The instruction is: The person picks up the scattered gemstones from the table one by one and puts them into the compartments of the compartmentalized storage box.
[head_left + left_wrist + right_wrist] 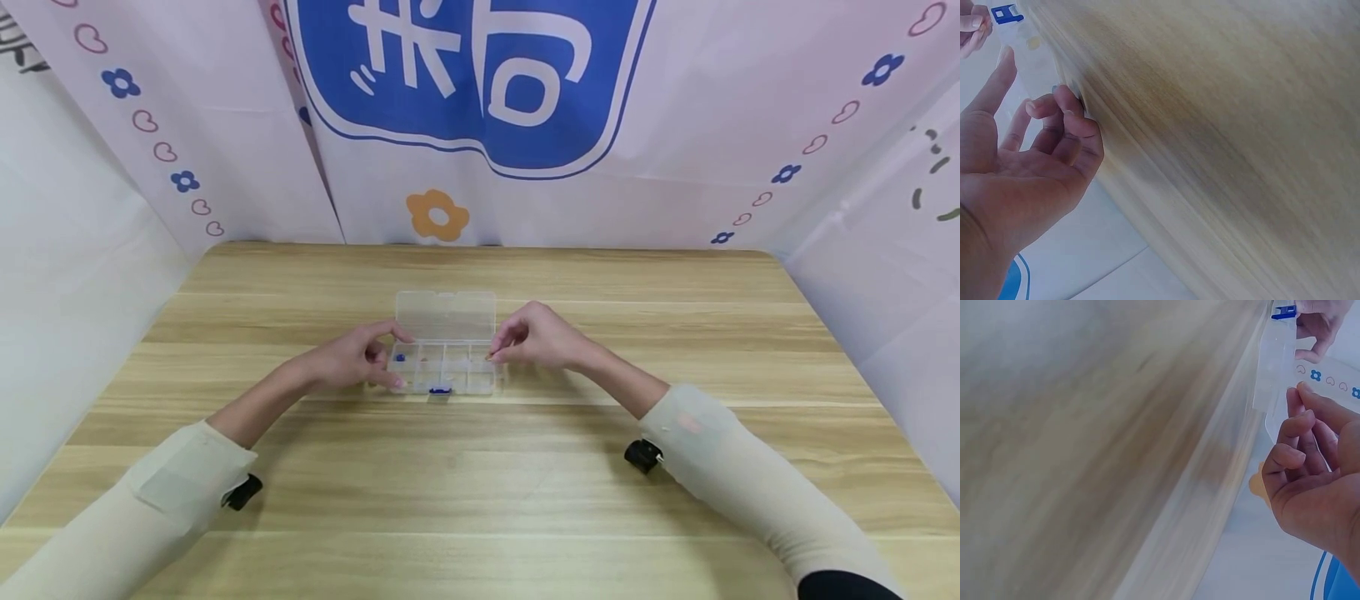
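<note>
A clear plastic compartment box sits on the table with its lid raised at the back. My left hand holds the box by its left end, index finger at the back corner and thumb at the front. Between thumb and index finger, my right hand pinches a small orange piece above the right-end compartments; its exact kind is too small to tell. A small blue piece lies in the back left compartment. The blue latch is at the middle of the front edge.
The wood-grain table stretches around the box. White printed cloth hangs behind it and along both sides. A black camera mount sticks out from the right sleeve, another from the left.
</note>
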{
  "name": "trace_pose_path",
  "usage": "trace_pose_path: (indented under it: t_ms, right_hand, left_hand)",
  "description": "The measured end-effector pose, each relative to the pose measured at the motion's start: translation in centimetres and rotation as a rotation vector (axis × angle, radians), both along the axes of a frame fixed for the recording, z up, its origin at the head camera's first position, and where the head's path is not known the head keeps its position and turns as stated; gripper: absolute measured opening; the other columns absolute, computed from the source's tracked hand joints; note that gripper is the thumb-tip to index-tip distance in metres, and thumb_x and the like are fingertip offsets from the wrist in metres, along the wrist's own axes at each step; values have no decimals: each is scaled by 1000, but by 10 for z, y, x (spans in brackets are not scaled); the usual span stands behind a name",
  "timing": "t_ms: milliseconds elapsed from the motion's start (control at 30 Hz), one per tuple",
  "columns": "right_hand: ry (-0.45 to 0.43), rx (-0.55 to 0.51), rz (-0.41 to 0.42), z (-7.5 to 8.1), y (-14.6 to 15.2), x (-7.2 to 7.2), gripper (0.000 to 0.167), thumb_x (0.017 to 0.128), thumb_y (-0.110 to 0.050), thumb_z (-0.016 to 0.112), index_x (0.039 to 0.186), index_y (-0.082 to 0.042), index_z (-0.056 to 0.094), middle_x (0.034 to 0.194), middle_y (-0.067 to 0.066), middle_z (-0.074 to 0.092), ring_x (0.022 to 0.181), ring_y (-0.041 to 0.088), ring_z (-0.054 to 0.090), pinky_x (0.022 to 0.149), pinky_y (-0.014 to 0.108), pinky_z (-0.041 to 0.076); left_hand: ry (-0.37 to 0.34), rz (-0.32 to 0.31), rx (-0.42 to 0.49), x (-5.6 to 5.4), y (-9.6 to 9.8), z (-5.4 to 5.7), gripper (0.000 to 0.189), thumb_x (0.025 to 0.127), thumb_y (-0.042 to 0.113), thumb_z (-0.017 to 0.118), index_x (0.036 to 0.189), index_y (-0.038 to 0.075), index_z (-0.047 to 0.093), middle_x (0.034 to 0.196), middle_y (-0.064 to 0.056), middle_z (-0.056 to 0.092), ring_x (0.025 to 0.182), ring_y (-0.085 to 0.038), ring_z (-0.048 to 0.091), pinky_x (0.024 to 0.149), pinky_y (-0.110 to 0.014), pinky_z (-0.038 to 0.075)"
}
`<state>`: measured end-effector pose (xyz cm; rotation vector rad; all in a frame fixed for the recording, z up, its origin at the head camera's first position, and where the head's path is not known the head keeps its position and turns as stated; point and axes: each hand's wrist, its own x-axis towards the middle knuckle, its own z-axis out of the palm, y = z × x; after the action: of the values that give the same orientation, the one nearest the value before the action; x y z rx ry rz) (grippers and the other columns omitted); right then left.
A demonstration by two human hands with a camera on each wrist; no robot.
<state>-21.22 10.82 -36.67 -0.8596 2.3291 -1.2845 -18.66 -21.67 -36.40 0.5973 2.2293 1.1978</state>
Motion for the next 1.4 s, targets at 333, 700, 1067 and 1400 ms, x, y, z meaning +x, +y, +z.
trace_pose_path:
  t_ms: [333,700,1067,1400]
  right_hand:
    - [-30,9,-5,1,-3,2,4,87,2,80,87,1,76,79,3,74,71,13,64,62,22,49]
    - [-43,-1,-6,2,3,4,6,87,4,79,89,2,74,80,4,72,73,15,64,60,22,50]
    - [-15,-12,-38,7,26,7,8,89,-2,80,92,0,73,86,5,71,79,17,64,69,25,51]
    - [-25,27,-116,-1,73,14,12,91,-5,79,97,3,73,88,6,71,81,18,64,71,24,52]
  left_hand:
    - [1,-1,-5,0,2,2,60,91,4,78,140,-7,45,71,-3,47,61,-10,40,58,-24,37]
    - [-3,-3,-23,-1,2,1,62,92,7,78,142,-6,45,71,-2,47,61,-11,39,58,-24,37]
    - [17,-9,-29,-2,0,2,62,92,7,78,142,-7,45,72,-3,48,62,-10,41,58,-24,37]
    - [82,-23,-27,0,-2,-4,64,92,8,78,145,-7,45,72,-3,49,63,-10,41,60,-25,39]
